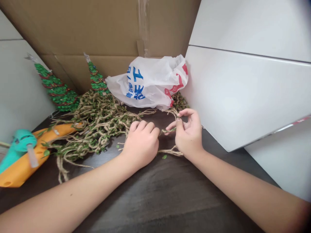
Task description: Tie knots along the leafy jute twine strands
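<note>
My left hand (143, 142) is closed around one end of a jute twine with small green leaves, knuckles up, just above the dark tabletop. Between its thumb and fingers, my right hand (188, 131) pinches the same leafy jute twine (169, 130), part of which shows between the two hands. Loose twine ends (171, 151) stick out below the hands, close to a fallen green leaf (164, 157). Left of my hands lies a tangled heap of leafy jute twine (97, 119). What my left palm covers is hidden.
A white plastic bag (155, 81) with blue and red print lies behind the hands. Two small green Christmas trees (59, 89) stand back left. An orange tool (24, 168) and a teal tool (23, 140), resembling glue guns, lie left. Cardboard (97, 29) and white panels (250, 87) enclose the dark table (150, 200).
</note>
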Demonstrator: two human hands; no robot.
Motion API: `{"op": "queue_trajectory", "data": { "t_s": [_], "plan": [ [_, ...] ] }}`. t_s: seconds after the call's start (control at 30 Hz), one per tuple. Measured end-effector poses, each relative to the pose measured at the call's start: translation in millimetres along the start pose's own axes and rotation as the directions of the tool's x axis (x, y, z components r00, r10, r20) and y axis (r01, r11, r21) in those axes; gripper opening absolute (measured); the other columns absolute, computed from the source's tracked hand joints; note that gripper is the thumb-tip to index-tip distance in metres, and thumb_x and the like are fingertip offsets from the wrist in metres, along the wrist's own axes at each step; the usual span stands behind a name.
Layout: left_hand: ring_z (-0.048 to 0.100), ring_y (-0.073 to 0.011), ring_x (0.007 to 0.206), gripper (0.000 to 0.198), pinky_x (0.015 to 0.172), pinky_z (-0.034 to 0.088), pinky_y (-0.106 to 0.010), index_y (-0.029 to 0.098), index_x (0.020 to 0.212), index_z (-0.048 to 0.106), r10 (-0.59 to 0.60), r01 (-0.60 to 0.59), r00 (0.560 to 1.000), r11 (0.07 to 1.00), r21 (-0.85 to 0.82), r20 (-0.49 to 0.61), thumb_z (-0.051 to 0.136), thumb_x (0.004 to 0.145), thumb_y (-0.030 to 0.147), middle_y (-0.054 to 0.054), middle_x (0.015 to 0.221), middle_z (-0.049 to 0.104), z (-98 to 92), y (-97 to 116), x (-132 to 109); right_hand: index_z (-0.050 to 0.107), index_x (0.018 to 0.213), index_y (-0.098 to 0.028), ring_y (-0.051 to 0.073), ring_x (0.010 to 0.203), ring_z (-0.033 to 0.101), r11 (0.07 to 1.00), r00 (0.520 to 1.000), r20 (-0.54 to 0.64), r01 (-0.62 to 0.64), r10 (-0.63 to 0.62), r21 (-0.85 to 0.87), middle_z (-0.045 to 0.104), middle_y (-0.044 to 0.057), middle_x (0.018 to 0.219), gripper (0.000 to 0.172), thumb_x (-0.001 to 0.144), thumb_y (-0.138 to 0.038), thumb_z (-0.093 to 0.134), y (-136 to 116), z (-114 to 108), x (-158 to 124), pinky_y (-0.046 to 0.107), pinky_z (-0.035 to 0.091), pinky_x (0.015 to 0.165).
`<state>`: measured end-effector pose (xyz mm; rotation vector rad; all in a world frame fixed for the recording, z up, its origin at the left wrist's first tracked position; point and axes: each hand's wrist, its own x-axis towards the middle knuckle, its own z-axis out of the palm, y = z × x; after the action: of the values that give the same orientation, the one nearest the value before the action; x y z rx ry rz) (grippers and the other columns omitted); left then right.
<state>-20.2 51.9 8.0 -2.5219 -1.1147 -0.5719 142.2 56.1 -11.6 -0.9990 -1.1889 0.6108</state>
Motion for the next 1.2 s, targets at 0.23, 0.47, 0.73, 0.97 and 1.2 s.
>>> {"op": "queue_trajectory", "data": {
  "t_s": [0.23, 0.47, 0.73, 0.97, 1.2],
  "plan": [
    [0.057, -0.0248, 0.087, 0.021, 0.086, 0.034, -0.044, 0.017, 0.1, 0.059, -0.08, 0.083, 0.996, 0.985, -0.153, 0.029, 0.043, 0.089, 0.009, -0.007, 0.085, 0.07, 3.1, -1, -2, 0.048, 0.101, -0.025, 0.012, 0.063, 0.055, 0.984, 0.994, -0.11, -0.035, 0.016, -0.173, 0.051, 0.0, 0.085, 0.013, 0.094, -0.018, 0.041, 9, -9, 9, 0.03, 0.053, 0.061],
    [0.058, -0.0254, 0.097, 0.023, 0.089, 0.03, -0.044, 0.019, 0.118, 0.052, -0.193, 0.189, 0.981, 0.957, -0.221, 0.003, 0.037, 0.1, 0.019, -0.008, 0.106, 0.071, 7.9, -3, -2, 0.063, 0.104, -0.023, 0.025, 0.12, 0.051, 0.855, 0.945, 0.221, 0.314, -0.241, -0.413, 0.058, 0.009, 0.117, 0.016, 0.092, -0.026, 0.053, -11, -8, 3, 0.047, 0.038, 0.107],
    [0.059, -0.0244, 0.102, 0.026, 0.091, 0.031, -0.042, 0.02, 0.126, 0.047, -0.221, 0.203, 0.974, 0.947, -0.251, -0.047, 0.042, 0.101, 0.023, -0.007, 0.109, 0.069, 9.1, -2, -3, 0.061, 0.101, -0.021, 0.021, 0.097, 0.062, 0.918, 0.928, 0.37, 0.186, -0.047, -0.35, 0.068, 0.005, 0.098, 0.015, 0.089, -0.016, 0.053, -2, -3, 2, 0.04, 0.048, 0.091],
    [0.06, -0.0247, 0.1, 0.027, 0.093, 0.03, -0.043, 0.017, 0.125, 0.051, -0.194, 0.19, 0.981, 0.953, -0.238, 0.004, 0.044, 0.099, 0.02, -0.007, 0.108, 0.072, 9.2, -2, -1, 0.057, 0.105, -0.021, 0.02, 0.094, 0.059, 0.954, 0.991, 0.101, 0.109, -0.084, -0.278, 0.061, 0.008, 0.104, 0.02, 0.098, -0.02, 0.039, 4, -5, 9, 0.039, 0.048, 0.089],
    [0.06, -0.0241, 0.097, 0.021, 0.089, 0.029, -0.044, 0.02, 0.113, 0.06, -0.192, 0.196, 0.981, 0.953, -0.231, 0.038, 0.042, 0.101, 0.022, -0.005, 0.107, 0.074, 8.1, -3, -1, 0.057, 0.108, -0.023, 0.02, 0.1, 0.058, 0.977, 0.998, -0.058, 0.026, -0.039, -0.214, 0.056, 0.009, 0.112, 0.022, 0.098, -0.028, 0.038, 7, -8, 11, 0.04, 0.048, 0.093]
  ]
}}
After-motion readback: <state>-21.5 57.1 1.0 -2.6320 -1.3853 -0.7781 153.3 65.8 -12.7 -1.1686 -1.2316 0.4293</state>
